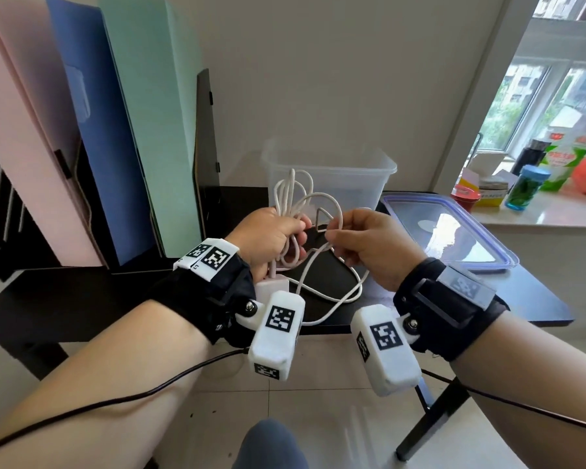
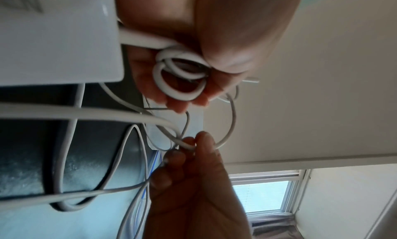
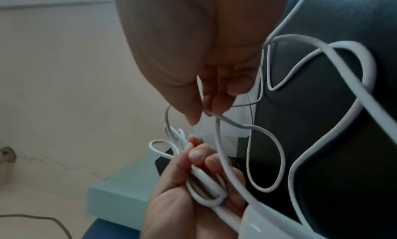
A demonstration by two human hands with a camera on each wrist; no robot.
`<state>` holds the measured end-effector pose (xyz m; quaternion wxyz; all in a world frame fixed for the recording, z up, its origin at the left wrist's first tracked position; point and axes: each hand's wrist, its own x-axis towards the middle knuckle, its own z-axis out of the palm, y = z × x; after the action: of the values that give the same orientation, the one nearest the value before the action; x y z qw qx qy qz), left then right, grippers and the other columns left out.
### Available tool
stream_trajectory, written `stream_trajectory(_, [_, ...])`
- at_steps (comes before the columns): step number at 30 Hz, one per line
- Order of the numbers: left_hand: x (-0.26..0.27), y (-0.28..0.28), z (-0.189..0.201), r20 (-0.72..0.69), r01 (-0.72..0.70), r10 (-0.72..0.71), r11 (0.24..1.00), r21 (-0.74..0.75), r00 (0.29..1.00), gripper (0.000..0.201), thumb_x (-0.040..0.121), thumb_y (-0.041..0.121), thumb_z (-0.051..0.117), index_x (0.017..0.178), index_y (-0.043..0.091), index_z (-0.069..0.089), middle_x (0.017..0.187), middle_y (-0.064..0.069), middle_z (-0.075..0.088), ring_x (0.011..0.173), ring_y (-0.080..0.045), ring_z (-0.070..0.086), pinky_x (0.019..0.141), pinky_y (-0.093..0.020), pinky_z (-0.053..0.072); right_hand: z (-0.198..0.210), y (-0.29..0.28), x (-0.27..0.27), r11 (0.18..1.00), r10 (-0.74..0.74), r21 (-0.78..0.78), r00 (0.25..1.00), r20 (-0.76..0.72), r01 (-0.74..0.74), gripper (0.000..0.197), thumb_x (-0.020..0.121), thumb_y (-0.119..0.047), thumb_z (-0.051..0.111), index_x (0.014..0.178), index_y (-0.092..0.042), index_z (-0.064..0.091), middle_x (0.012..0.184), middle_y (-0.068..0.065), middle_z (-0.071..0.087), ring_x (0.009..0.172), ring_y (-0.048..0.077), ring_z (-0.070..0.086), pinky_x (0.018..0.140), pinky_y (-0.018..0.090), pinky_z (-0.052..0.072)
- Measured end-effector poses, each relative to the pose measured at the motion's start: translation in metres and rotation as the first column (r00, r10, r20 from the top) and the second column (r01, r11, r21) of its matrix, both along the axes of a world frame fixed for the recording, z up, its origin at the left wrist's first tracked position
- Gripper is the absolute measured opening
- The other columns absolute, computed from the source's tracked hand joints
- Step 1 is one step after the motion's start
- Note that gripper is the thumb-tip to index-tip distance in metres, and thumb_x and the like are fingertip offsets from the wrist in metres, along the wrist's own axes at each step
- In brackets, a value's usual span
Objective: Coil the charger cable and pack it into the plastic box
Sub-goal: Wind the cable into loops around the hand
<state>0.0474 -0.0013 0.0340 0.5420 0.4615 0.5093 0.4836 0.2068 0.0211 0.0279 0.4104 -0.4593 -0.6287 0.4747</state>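
I see pink, blue and green folders standing left, bottles on the windowsill.

The charger cable is white, the desk black. Pink, blue and mint folders fill the upper left; the lid is blue-rimmed.

The left hand is raised at chest level, its fingers curled round a bundle of thin white charger cable loops. Just beside its fingertips, the right hand pinches one strand between thumb and forefinger. Both forearms angle inward, wrists strapped.
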Motion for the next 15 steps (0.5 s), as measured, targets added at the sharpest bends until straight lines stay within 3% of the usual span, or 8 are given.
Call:
stream_trajectory(3, [-0.004, 0.002, -0.003, 0.007, -0.011, 0.011, 1.000, 0.011, 1.000, 0.014, 0.094, 0.011, 0.047, 0.082, 0.012, 0.056, 0.061, -0.003, 0.053, 0.042, -0.012, 0.054, 0.054, -0.029, 0.054, -0.001, 0.001, -0.001, 1.000, 0.000, 0.021, 1.000, -0.031, 0.001, 0.013, 0.084, -0.006, 0.063, 0.075, -0.015, 0.061, 0.064, 0.003, 0.058, 0.053, 0.010, 0.055, 0.053, 0.024, 0.045])
stream_trajectory(7, [-0.003, 0.003, -0.005, 0.006, 0.041, -0.041, 0.999, 0.035, 0.999, 0.012, 0.092, 0.018, 0.054, 0.083, 0.010, 0.057, 0.048, 0.003, 0.048, 0.035, -0.009, 0.043, 0.039, -0.020, 0.041, 0.005, 0.005, -0.009, 0.991, -0.099, 0.072, 0.979, -0.175, 0.113, 0.013, 0.082, -0.005, 0.065, 0.079, -0.012, 0.055, 0.064, 0.005, 0.059, 0.051, 0.011, 0.056, 0.049, 0.023, 0.049])
stream_trajectory(11, [-0.003, 0.003, -0.006, -0.030, 0.110, -0.108, 0.990, 0.086, 0.994, 0.016, 0.083, 0.025, 0.064, 0.080, 0.011, 0.058, 0.044, 0.004, 0.042, 0.034, -0.008, 0.038, 0.036, -0.017, 0.034, 0.009, 0.007, -0.022, 0.984, -0.124, 0.098, 0.965, -0.232, 0.150, 0.018, 0.079, -0.005, 0.069, 0.073, -0.013, 0.054, 0.058, 0.004, 0.058, 0.043, 0.008, 0.054, 0.042, 0.020, 0.045])
stream_trajectory(13, [-0.006, 0.004, -0.008, -0.067, 0.139, -0.133, 0.985, 0.106, 0.989, 0.019, 0.073, 0.028, 0.072, 0.078, 0.013, 0.062, 0.049, 0.003, 0.047, 0.040, -0.009, 0.042, 0.041, -0.020, 0.037, 0.008, 0.008, -0.027, 0.978, -0.151, 0.106, 0.962, -0.226, 0.178, 0.020, 0.077, -0.006, 0.070, 0.069, -0.015, 0.054, 0.054, 0.000, 0.057, 0.042, 0.007, 0.054, 0.040, 0.019, 0.042])
stream_trajectory(15, [-0.007, 0.005, -0.009, -0.102, 0.149, -0.136, 0.980, 0.130, 0.985, 0.019, 0.070, 0.022, 0.076, 0.081, 0.011, 0.065, 0.058, 0.004, 0.059, 0.052, -0.009, 0.053, 0.055, -0.020, 0.045, 0.006, 0.008, -0.030, 0.979, -0.145, 0.103, 0.959, -0.245, 0.175, 0.021, 0.076, -0.005, 0.071, 0.066, -0.016, 0.055, 0.058, 0.005, 0.058, 0.049, 0.014, 0.057, 0.045, 0.022, 0.045])
